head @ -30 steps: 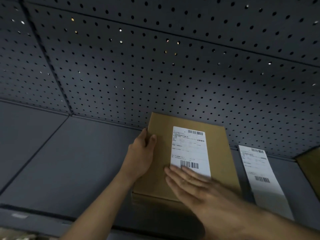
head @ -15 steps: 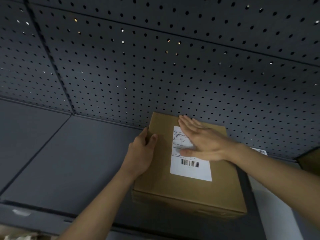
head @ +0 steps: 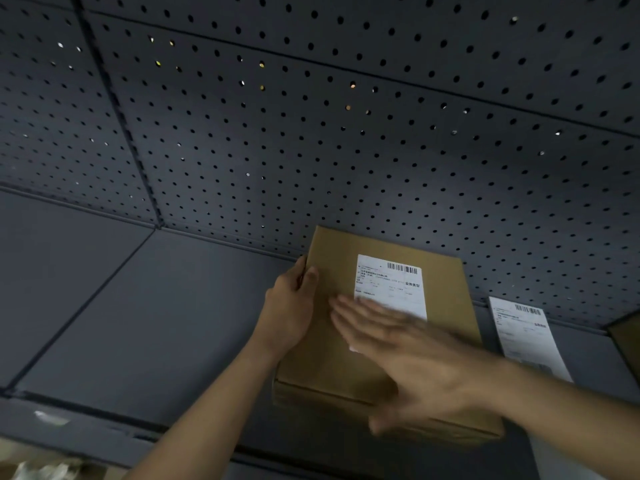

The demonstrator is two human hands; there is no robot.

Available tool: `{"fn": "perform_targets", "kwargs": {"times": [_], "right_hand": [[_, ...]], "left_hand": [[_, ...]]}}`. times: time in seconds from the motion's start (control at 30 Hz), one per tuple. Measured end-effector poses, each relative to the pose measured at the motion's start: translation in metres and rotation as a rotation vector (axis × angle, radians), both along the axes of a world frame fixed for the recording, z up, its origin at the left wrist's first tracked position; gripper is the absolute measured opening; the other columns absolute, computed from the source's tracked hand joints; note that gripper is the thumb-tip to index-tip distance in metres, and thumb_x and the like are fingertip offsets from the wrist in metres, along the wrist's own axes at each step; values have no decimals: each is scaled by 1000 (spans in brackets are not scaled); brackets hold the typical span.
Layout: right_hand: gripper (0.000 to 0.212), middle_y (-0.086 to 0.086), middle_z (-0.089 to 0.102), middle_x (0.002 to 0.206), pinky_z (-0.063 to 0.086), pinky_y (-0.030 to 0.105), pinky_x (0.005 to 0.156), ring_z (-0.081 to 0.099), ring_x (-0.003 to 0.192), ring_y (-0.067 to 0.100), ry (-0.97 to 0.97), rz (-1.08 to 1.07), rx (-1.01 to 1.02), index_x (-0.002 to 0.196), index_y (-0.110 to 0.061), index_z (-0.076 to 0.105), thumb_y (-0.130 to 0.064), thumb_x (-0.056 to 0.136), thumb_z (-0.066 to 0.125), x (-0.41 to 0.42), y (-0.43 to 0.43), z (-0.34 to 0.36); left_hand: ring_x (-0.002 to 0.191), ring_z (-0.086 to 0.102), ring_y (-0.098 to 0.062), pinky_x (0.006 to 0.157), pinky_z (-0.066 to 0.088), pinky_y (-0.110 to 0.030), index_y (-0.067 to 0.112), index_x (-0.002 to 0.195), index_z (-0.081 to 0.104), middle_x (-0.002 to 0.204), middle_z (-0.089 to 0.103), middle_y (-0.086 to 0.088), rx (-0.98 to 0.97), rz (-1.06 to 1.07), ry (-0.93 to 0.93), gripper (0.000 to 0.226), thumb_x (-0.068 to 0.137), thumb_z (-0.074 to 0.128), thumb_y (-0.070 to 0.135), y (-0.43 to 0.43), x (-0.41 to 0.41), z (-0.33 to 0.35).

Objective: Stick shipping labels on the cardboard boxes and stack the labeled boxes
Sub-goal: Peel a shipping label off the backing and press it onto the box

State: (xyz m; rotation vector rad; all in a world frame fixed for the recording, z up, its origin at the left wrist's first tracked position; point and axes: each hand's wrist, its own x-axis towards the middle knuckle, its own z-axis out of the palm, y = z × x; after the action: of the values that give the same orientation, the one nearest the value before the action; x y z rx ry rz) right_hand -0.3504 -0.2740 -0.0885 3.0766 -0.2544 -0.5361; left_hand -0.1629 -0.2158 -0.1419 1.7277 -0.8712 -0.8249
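Head view: left hand (head: 291, 306) grips cardboard box (head: 346, 358) edge; right hand (head: 415, 355), flat and open, blurred, probably pressing shipping label (head: 391, 285). Box stiff, light-looking; hold by sides.

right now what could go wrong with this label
The right hand is blurred over the label, so a fast swipe might crease it. The left hand grips only the box edge, so the box may slide. A spare label lies close beside it and could get knocked.
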Motion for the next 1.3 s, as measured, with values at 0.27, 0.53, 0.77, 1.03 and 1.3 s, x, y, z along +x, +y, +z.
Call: {"fn": "perform_targets", "kwargs": {"times": [0.27,0.53,0.77,1.03,1.3], "right_hand": [[105,-2,-33,157,3,37,124,-27,146,12,-6,-214,2,150,-19,-26,-88,81,10,39,-83,-11],[110,3,-37,155,-19,26,116,-37,141,10,12,-112,39,150,-14,-26,-86,78,16,18,-26,0],[120,7,-25,161,-13,29,119,-25,148,14,12,64,38,153,-9,-18,-89,77,29,-16,30,1],[107,-2,-39,154,-2,36,124,-32,144,11,35,-259,55,149,-19,-29,-88,79,13,19,-46,-1],[113,-1,-41,153,-15,29,120,-43,136,6,3,-222,51,149,-16,-30,-90,78,19,13,-22,-5]], "left_hand": [[113,60,-11,93,44,-26,35,142,48,109,62,22,-6,-28,-4,39,105,36,39,0,3,-4],[102,58,-4,87,46,-22,32,138,53,102,60,25,-16,-17,5,36,105,37,37,0,2,-2],[102,54,-5,85,36,-20,34,136,53,98,57,28,-23,-10,-3,34,106,36,35,-2,1,-3],[78,54,9,69,41,-11,37,134,53,87,59,27,4,-32,-43,33,106,35,36,-3,3,-5],[88,58,3,75,42,-16,36,132,53,93,57,29,0,-19,-27,32,106,36,34,-3,2,-3]]}}
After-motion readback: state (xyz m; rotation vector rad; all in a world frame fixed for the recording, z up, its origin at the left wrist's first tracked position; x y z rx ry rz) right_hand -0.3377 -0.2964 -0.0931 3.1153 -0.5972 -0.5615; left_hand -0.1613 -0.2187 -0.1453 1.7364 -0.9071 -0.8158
